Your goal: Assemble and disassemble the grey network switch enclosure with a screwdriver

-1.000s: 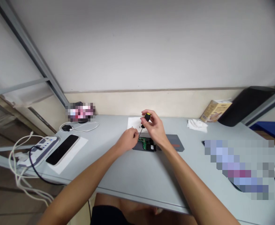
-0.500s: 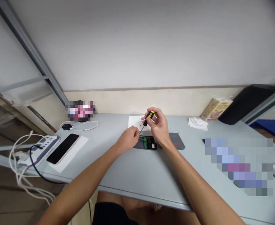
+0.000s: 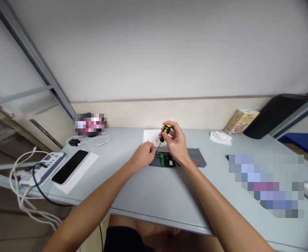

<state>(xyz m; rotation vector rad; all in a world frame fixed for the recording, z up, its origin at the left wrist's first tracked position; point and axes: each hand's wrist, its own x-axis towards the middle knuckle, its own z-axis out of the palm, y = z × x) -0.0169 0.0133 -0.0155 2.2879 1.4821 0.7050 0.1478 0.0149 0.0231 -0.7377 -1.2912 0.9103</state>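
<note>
A black-and-yellow screwdriver [image 3: 165, 132] is gripped in my right hand [image 3: 177, 141], its thin shaft slanting down and left. The tip reaches the upper left part of a green circuit board [image 3: 163, 159] with a black section, close to the fingers of my left hand [image 3: 144, 154]. Those fingers are curled together at the board's left end; what they pinch, if anything, is hidden. Under the board lies a dark grey mat [image 3: 199, 158] with reddish print, partly covered by my right wrist. Behind it, a white sheet of paper [image 3: 149, 135] carries a few small dark specks.
On the left lie a phone [image 3: 70, 167] on white paper, a power strip [image 3: 45, 171] with cables, and a black charger [image 3: 75, 142] with a white cord. To the right are a crumpled tissue [image 3: 220, 138], a carton [image 3: 241, 121], a black cylinder [image 3: 276, 115] and a blurred-out item.
The screwdriver handle has shifted slightly left and down with my right hand, and the shaft stands a little steeper. My left hand stays at the board's left end.
</note>
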